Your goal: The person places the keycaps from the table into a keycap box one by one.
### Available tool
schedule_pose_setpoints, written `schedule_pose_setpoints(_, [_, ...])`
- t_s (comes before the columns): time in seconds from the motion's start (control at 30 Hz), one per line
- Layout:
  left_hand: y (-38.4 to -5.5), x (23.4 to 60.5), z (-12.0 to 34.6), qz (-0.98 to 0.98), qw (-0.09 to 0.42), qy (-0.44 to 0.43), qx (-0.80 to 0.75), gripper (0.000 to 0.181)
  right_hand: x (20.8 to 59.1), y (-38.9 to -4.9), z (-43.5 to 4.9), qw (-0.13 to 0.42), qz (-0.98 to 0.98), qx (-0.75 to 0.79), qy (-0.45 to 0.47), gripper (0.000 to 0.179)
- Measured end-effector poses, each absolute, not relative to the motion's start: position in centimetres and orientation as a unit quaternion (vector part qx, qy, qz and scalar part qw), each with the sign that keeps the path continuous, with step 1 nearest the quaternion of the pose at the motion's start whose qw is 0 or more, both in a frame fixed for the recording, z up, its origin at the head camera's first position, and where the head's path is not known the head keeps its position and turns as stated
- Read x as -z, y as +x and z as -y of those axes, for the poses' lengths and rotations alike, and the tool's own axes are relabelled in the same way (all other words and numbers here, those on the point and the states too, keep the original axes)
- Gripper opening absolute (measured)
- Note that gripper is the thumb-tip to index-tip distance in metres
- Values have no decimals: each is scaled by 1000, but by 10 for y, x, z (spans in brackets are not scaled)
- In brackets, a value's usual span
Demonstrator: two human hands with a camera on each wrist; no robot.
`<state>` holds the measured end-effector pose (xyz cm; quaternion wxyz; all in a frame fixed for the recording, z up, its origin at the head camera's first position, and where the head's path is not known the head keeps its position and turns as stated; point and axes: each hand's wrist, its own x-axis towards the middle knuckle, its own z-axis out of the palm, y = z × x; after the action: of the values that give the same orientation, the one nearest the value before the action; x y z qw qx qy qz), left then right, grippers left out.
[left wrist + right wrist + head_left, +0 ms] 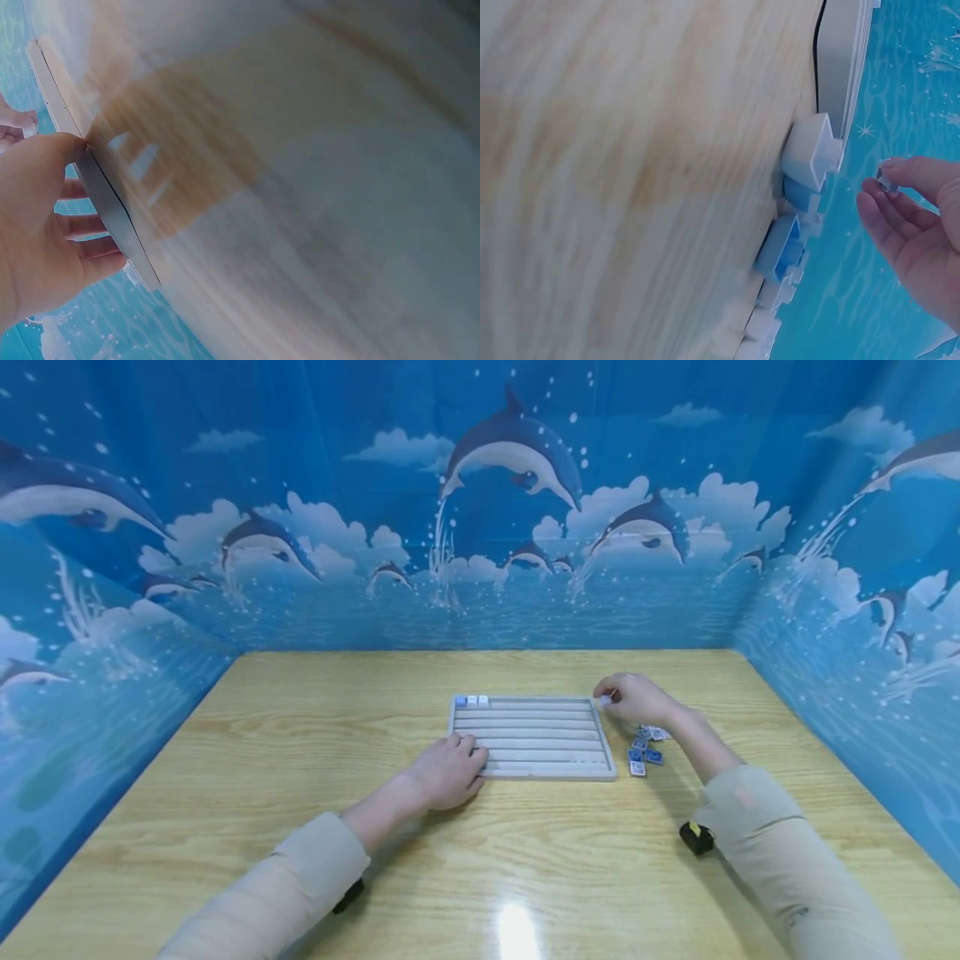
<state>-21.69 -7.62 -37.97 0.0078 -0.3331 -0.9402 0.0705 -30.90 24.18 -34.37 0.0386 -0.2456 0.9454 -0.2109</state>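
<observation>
1. Right hand (637, 697) pinches a small keycap (605, 700) between thumb and fingers, just beside the far right corner of a grooved tray (534, 733). Left hand (450, 770) grips that tray near its front left corner, thumb against the front wall and fingers over the top.
2. Blue backdrop (337, 610), printed with leaping dolphins, white clouds and rippling water, surrounds the far edge and both sides.
3. Wood-grain bench (300, 727) carries everything, with a bright patch of light reflected near its front edge.
4. Beige sleeves (780, 852) cover both forearms and end short of the wrists.
5. Pale grey and rectangular, the tray lies flat on the bench, its long ridges running from left to right.
6. Loose pile of blue and white keycaps (637, 768) lies on the bench near the tray's right side, beneath the right forearm; the right wrist view shows several with their hollow undersides exposed.
7. Black device (697, 837) sits under the right cuff.
8. Three keycaps stand side by side at the left end of the farthest groove: one blue keycap (461, 702) in the corner, then two white keycaps (477, 701).
</observation>
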Motion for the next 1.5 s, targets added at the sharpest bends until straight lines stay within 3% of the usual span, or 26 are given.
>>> schedule_pose_setpoints(0.67, [-215,383,78,937,19,-344,-67,26,342,-317,-210,10,-937,209,-279,22])
schedule_pose_setpoints(1.5, [-218,380,77,937,17,-341,-68,28,337,-334,-137,89,-930,203,-293,23])
